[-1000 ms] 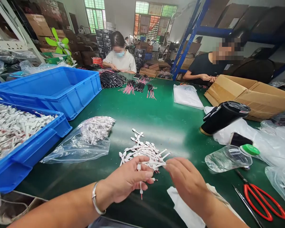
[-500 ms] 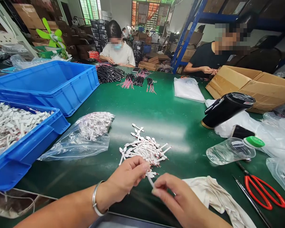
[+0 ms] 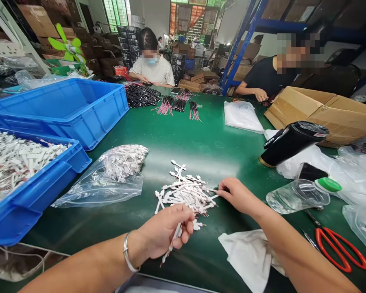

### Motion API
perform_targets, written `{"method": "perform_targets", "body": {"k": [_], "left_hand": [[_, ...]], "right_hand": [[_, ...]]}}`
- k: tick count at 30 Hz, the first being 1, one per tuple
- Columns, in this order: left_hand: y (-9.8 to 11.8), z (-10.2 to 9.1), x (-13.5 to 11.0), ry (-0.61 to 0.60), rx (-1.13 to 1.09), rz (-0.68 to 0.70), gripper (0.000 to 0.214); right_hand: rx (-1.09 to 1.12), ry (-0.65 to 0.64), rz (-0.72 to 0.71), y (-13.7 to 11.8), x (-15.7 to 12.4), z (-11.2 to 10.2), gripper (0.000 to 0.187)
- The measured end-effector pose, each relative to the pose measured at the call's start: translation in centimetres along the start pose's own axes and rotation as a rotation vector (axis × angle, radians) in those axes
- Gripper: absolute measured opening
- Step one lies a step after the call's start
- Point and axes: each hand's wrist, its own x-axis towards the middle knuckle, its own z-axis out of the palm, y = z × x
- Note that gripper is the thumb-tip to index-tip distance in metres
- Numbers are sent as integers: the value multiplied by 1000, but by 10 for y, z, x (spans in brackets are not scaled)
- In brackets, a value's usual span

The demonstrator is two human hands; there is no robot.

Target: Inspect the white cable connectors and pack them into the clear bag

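A loose pile of slim white connector pieces point(image 3: 186, 190) with short reddish wire ends lies on the green table point(image 3: 201, 130). My left hand point(image 3: 163, 228), wearing a silver bangle, is closed just in front of the pile. A few white connector pieces point(image 3: 176, 232) stick out below its fingers. At the pile's right edge, my right hand point(image 3: 237, 196) pinches the end of one white connector piece point(image 3: 212, 190). Under my right forearm is a crumpled whitish cloth point(image 3: 250, 256).
Left are a clear bag of white pieces point(image 3: 125, 160) and blue bins point(image 3: 57, 179). A water bottle point(image 3: 297, 197), black tumbler point(image 3: 293, 142), red-handled scissors point(image 3: 338, 248) and carton point(image 3: 323, 112) are right. Two people sit across, beyond black cable bundles point(image 3: 143, 95).
My right hand has moved forward from beside my left hand to the pile's right edge. The left hand has turned slightly, and pieces now show beneath its fingers. The cloth has shifted.
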Motion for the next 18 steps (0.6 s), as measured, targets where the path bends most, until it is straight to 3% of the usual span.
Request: {"method": "perform_targets", "body": {"k": [5,10,15,18], "left_hand": [[-4,2,-2,46,197,97,34],[-10,2,0,35,311,307,47],[-6,6,-3,-7,318,347,37],[-3,8,-4,28,332,340,32]], "right_hand": [[75,-7,137,-22,-40,-10,20],[590,-161,257,-57,-76,-14,24],[567,-177,243,-72,-89,-9,22],[531,-111,174,-72,-94,-7,20]]}}
